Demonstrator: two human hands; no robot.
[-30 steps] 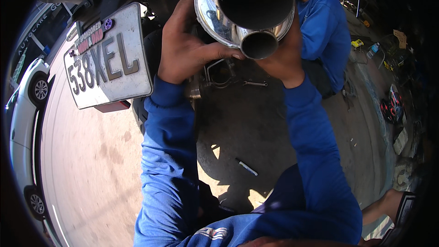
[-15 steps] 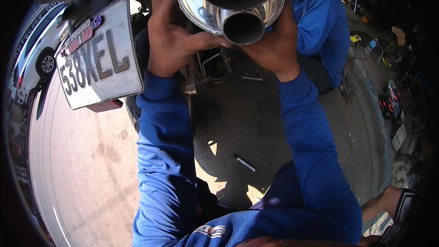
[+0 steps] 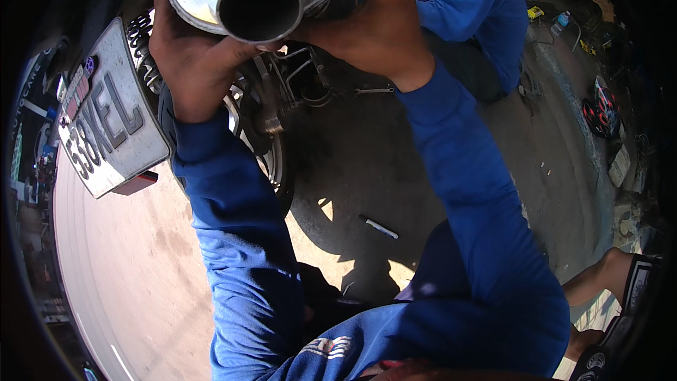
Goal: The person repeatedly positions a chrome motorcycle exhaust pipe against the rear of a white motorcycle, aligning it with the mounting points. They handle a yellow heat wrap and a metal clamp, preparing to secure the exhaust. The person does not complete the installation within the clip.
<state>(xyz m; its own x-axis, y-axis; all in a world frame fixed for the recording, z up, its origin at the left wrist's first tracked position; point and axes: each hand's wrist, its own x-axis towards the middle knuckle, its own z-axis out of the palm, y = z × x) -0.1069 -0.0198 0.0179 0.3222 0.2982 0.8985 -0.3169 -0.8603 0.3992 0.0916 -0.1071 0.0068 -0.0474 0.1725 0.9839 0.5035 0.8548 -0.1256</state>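
A: so where's the pipe (image 3: 262,5) at? can't make it out from here lol
B: up in the air, out in front of the person. two mouths pointing back this way, a big one and a smaller one.
A: and the hands?
B: left hand (image 3: 194,67) has the left side, thumb (image 3: 240,55) up by the small mouth. right hand (image 3: 367,35) is on the other side. fingers (image 3: 162,21) are curled round the metal, tho most of the tips hide behind it.
A: done or nah?
B: I'd say partway. two-handed grip, sorted. but it's not set down yet, and the far end's out of sight, so no clue if it's joined to anything.
A: what's past that?
B: marker (image 3: 379,226) on the floor (image 3: 352,169), nobody on it. bike plate (image 3: 113,109) over left, wheel (image 3: 271,162) to the right of it. wrench (image 3: 374,90) lying further out, not in use. then a co-worker (image 3: 486,7) in blue off to the right, and a bottle (image 3: 560,23) way back.
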